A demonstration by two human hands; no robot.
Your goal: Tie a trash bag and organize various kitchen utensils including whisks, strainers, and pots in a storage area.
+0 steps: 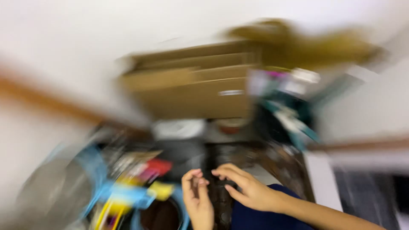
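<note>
Meeting low in the middle of the view, the left hand (197, 200) and the right hand (243, 185) close their fingertips on a small dark object (215, 184), too blurred to name, held between them over a dark cluttered surface (281, 166). Both hands are curled, pinching it. Just left lies a heap of blue, yellow and red items (136, 187). Farther back stands a brown cardboard box (191, 85) against a white wall (64, 42).
</note>
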